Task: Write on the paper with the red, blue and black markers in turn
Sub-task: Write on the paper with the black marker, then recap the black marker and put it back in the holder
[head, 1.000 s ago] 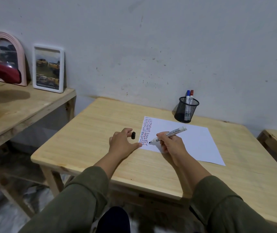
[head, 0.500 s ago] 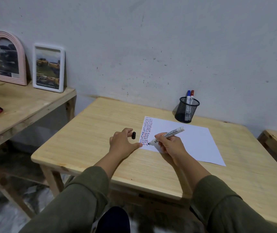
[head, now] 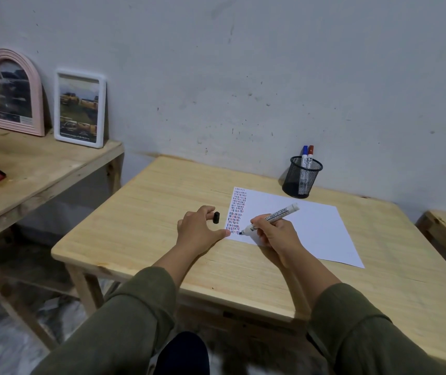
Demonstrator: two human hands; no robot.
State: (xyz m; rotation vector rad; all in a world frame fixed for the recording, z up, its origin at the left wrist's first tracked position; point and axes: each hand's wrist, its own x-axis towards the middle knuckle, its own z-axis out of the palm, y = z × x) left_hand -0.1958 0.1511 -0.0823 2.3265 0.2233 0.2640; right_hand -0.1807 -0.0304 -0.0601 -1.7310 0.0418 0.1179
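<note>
Right hand (head: 276, 234) pinches white-barrelled black marker (head: 270, 217), tip at white paper sheet's (head: 297, 226) near-left corner. Left hand (head: 197, 231) spread, thumb pinning paper edge; fingers clamp small black cap (head: 216, 217), ready for recapping.

1. Ahead of my marker grip, bare paper (head: 305, 228) lies open up to the mesh pen cup (head: 301, 177).
2. Left of my grip, my left hand (head: 199, 231) pins the paper's corner.
</note>
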